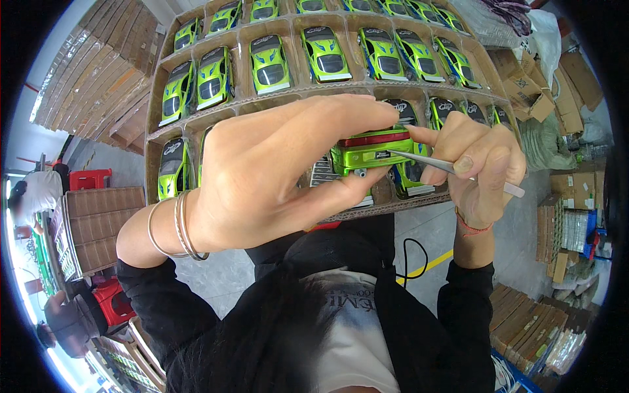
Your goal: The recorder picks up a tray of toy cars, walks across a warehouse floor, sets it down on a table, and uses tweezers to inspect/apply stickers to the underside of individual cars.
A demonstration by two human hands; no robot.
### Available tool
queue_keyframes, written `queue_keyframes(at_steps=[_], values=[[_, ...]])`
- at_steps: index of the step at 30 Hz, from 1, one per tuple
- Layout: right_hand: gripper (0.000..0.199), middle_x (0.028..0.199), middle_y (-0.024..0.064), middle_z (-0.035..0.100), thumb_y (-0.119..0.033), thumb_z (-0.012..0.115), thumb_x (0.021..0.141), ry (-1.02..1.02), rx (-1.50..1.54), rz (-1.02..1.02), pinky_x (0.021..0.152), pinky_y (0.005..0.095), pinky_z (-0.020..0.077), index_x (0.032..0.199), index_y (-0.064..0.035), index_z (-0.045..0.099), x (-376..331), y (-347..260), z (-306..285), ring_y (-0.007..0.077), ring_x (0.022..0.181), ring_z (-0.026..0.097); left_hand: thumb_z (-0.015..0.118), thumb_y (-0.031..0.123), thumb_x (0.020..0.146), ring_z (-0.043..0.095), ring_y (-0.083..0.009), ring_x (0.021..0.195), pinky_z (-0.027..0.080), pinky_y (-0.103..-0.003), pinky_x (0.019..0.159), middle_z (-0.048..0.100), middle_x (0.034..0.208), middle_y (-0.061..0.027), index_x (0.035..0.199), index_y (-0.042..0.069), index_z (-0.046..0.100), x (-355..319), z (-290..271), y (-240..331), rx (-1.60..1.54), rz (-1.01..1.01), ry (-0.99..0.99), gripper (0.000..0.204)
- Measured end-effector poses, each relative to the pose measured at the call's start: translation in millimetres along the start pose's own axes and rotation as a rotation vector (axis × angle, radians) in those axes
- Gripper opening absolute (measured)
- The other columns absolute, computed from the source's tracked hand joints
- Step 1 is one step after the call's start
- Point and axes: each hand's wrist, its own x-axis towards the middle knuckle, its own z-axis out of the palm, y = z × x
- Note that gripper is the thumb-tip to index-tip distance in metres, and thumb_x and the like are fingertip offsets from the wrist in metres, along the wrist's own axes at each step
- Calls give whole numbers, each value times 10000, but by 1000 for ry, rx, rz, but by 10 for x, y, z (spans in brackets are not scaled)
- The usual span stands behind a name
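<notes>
My left hand (275, 164) grips a bright green toy car (362, 159) between thumb and fingers, its rear end with a red strip turned toward me. In my right hand (481, 164) is a pair of metal tweezers (432, 161), pinched between thumb and fingers. The tweezers' tip points at a small dark label (382, 155) on the car's rear and appears to touch it. Behind both hands lies a divided cardboard tray (301, 90) holding rows of similar green toy cars (325, 56); my hands hide part of its near row.
Stacked cardboard dividers (98, 65) rise at the far left. Red stools (114, 301) and other people (72, 321) are at the left edge. Open cardboard boxes (524, 85) stand at the right, with flattened cardboard (527, 321) below. A black cable (416, 245) hangs near my lap.
</notes>
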Motion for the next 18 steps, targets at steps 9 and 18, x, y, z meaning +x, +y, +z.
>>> queue_keyframes(at_steps=[9,18], values=[[346,776,189,630,-306,457,1035,-17,-9,-60,914,576,521,862,-23,554,31,13,-34,236,723,619,804,-23,733,707,-316,974,580,-340,789,676,1080,-271,966,-3,651,29,-11,-33,74,162,-8,280],[424,879,154,622,-355,271,1070,498,335,-160,839,539,554,1014,-21,526,5,-103,-375,282,853,643,764,-76,765,688,-272,1024,588,-332,805,678,1126,-223,1000,-2,655,603,55,-179,81,255,38,269]])
